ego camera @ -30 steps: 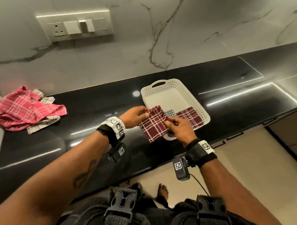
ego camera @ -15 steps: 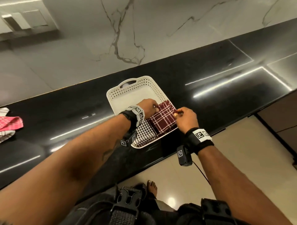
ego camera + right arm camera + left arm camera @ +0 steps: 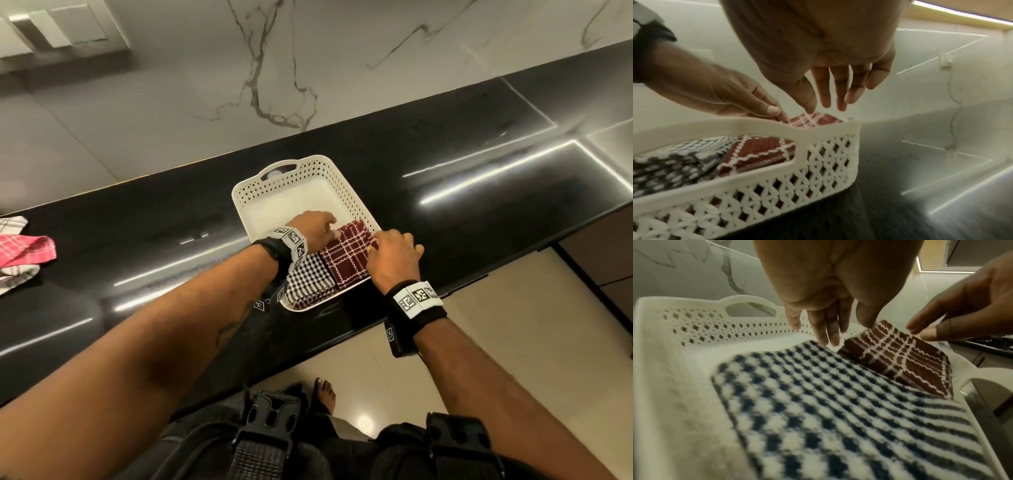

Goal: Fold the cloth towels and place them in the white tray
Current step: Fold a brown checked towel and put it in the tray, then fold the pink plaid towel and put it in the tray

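A: Where is the maroon plaid towel [image 3: 346,258]?

B: Folded, inside the white tray [image 3: 298,178], at the tray's near right part. It lies right beside a folded dark-and-white checked towel [image 3: 308,281], which fills the near left part. From the left wrist view the maroon one's edge seems to overlap the checked one.

A: And the tray itself?

B: It sits on the black desk [image 3: 445,164], close to the front edge, with its far half bare.

A: What is the left hand [image 3: 313,228] doing?

B: It reaches into the tray from the left. Its fingers [image 3: 830,331] are straight and lightly spread, pointing down at the far left corner of the maroon towel. The thumb tip looks to be touching that corner; I cannot tell whether the other fingertips touch.

A: The right hand [image 3: 394,255]?

B: It is at the right edge of the same towel, over the tray's right rim. Its fingers [image 3: 828,91] are straight and slightly apart, gripping nothing. Whether the tips rest on the cloth or are just above it I cannot tell.

A: Anything else on the desk?

B: Well to the left lies a loose heap of unfolded towels [image 3: 24,253], pink plaid and pale check. A marble wall [image 3: 308,68] stands behind.
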